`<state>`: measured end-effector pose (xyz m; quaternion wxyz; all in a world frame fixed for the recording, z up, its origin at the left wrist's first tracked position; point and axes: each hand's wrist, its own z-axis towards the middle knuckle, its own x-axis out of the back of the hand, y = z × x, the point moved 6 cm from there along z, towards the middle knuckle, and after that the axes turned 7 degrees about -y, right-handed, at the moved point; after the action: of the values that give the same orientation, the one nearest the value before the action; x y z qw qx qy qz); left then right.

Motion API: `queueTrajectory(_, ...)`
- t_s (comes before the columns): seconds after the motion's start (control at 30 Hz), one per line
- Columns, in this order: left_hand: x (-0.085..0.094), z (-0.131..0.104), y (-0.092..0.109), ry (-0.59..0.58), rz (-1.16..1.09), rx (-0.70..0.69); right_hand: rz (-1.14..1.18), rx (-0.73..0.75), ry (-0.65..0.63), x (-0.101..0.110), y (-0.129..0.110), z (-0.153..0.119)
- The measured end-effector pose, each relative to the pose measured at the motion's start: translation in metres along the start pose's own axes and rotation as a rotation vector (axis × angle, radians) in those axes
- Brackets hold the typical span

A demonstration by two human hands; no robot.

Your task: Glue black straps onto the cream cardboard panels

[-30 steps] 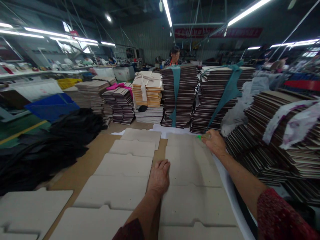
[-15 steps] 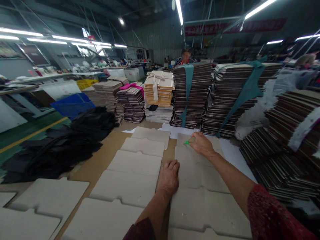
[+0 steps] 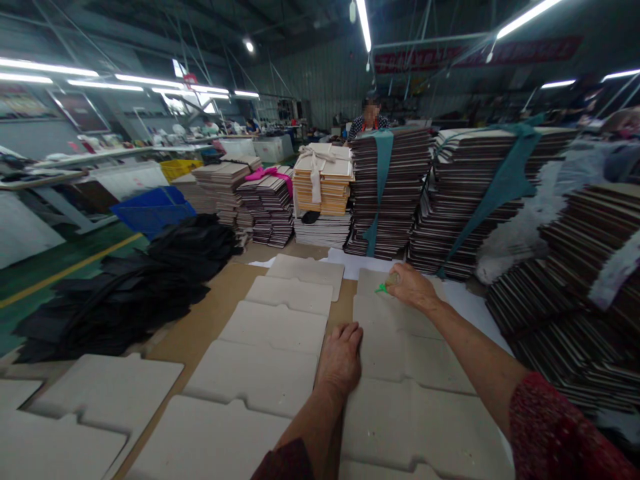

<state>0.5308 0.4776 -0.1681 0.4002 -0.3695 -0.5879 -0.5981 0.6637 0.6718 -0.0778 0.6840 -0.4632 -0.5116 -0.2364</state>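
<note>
My right hand (image 3: pixel 411 287) is closed round a small bottle (image 3: pixel 393 281) with a green tip, which points down at the far boards of the right column (image 3: pixel 383 353). These grey-beige boards overlap one another and have notched edges. My left hand (image 3: pixel 341 357) rests at the left edge of that column, fingers together and curled; whether anything is beneath them is hidden. Left of it lies another overlapping column of boards (image 3: pixel 273 327), and more boards (image 3: pixel 110 390) lie at the lower left.
Tall tied stacks of dark boards (image 3: pixel 393 190) line the back and right. A black fabric pile (image 3: pixel 120 300) lies on the left, with a blue bin (image 3: pixel 150 210) behind it. A person (image 3: pixel 369 120) is beyond the stacks.
The view has shifted slightly. My right hand and the bottle's green tip have moved a little over the far boards. My left hand stays beside the same column.
</note>
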Motion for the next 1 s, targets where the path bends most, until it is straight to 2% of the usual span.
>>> queueTrajectory(0.2, -0.002, 0.000, 0.000, 0.004, 0.006, -0.006, 0.206, -0.039, 0.088, -0.010, 0.000, -0.004)
queueTrajectory(0.33, -0.002, -0.001, -0.001, 0.020, 0.014, -0.015, 0.435, -0.165, 0.239, -0.010, 0.011, -0.016)
queueTrajectory(0.43, 0.000, -0.001, -0.002, 0.044, 0.021, -0.033, 0.667, -0.294, 0.348, 0.001, 0.031, -0.043)
queueTrajectory(0.5, 0.002, 0.000, -0.001, 0.058, 0.017, -0.051, 0.804, -0.342, 0.373, 0.013, 0.046, -0.074)
queueTrajectory(0.6, 0.005, 0.002, -0.003, 0.086, -0.014, -0.056, 1.049, -0.379, 0.380, 0.039, 0.076, -0.148)
queueTrajectory(0.7, 0.007, 0.006, -0.007, 0.135, -0.085, -0.018, 1.354, -0.408, 0.439, 0.068, 0.108, -0.248)
queueTrajectory(0.77, 0.006, 0.010, -0.012, 0.167, -0.135, 0.027, 1.373, -0.447, 0.552, 0.091, 0.126, -0.320)
queueTrajectory(0.83, 0.006, 0.013, -0.017, 0.188, -0.167, 0.078, 1.350, -0.563, 0.715, 0.107, 0.141, -0.393)
queueTrajectory(0.93, 0.008, 0.019, -0.022, 0.184, -0.183, 0.145, 1.450, -0.838, 0.960, 0.106, 0.152, -0.486)
queueTrajectory(1.0, 0.012, 0.023, -0.023, 0.177, -0.178, 0.191, 1.525, -0.947, 1.028, 0.097, 0.149, -0.526)
